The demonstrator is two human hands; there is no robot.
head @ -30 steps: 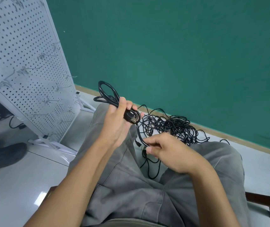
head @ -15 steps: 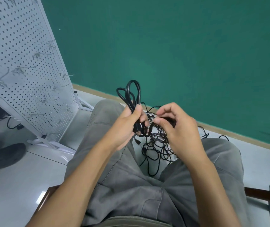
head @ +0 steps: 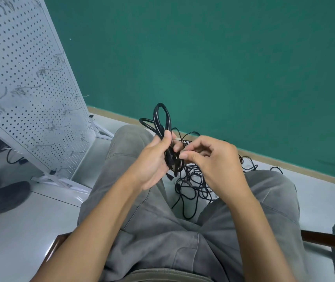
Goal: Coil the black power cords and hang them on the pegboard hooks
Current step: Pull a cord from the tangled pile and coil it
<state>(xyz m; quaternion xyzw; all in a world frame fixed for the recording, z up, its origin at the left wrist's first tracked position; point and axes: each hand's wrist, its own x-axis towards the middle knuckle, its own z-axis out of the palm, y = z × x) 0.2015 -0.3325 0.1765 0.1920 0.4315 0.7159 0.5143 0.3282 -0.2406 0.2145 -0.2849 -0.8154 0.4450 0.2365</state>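
My left hand has the cord gripped tight, fingers wrapped round a bundle of loops, two of them standing up out of the top of my fist. Right hand is just beside it, fingertips pinched together on what I take to be the loose strand or a thin tie; it's too small to tell which. The two hands almost touch, over the gap between my knees.

Below them, the pile of other cords lies tangled on the floor, trailing back toward the green wall. Off to my left the pegboard leans on its stand, its hooks bare as far as I can see, so nothing is hung yet.

What worries me: the tail of this cord seems to run down into that tangle. If I pull to wrap it, I could drag half the pile up, or tighten a knot. And if my left grip eases while the right fiddles, these stiff loops will likely spring open and I'd be coiling again. The hooks are well apart from me too, so the bundle must hold for the reach.
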